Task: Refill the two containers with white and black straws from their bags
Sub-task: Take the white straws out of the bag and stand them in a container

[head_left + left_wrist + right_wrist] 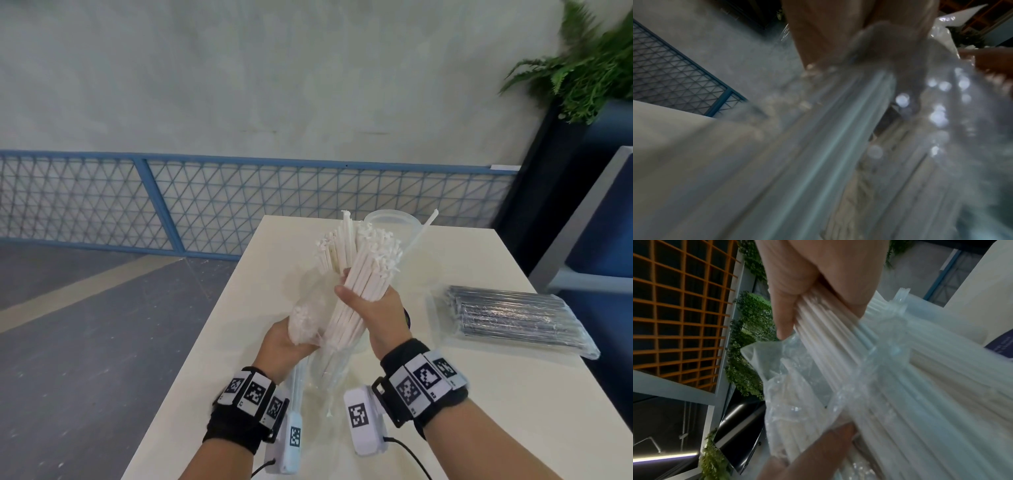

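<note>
At the centre of the head view, the right hand is wrapped around a thick bundle of white straws, drawing it from the clear bag, which the left hand clutches from below. A clear container stands on the worktop directly under the bundle; a second one sits behind, holding a single straw. The bag of black straws lies unopened at right. Risks, as I judge them: loose outer straws slipping from the fanned bundle, bag film snagging the ends, or the bundle's lower ends knocking the light container over.
</note>
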A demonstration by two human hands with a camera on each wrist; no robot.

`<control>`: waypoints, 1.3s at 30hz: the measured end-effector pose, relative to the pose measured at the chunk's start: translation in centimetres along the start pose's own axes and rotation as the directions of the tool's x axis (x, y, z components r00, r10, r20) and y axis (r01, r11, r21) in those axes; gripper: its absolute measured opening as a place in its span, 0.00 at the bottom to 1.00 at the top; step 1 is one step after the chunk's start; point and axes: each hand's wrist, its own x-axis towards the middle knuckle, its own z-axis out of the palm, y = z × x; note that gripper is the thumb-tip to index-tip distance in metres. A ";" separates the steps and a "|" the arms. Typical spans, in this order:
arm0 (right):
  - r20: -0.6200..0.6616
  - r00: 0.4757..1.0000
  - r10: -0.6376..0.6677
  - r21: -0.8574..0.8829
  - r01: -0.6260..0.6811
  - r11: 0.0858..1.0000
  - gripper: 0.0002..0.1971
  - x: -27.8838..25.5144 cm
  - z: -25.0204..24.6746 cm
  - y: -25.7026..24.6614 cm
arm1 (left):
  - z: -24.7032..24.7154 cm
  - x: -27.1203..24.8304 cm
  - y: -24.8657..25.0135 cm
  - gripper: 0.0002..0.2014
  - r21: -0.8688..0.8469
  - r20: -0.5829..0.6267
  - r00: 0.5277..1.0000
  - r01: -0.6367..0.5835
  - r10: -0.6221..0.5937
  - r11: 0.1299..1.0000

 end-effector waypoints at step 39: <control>-0.016 0.997 -0.075 -0.532 0.055 0.845 0.29 5.4 2.2 -3.1 | -1.7 0.2 -0.5 0.13 -0.214 -0.326 0.945 -0.045 -0.029 0.976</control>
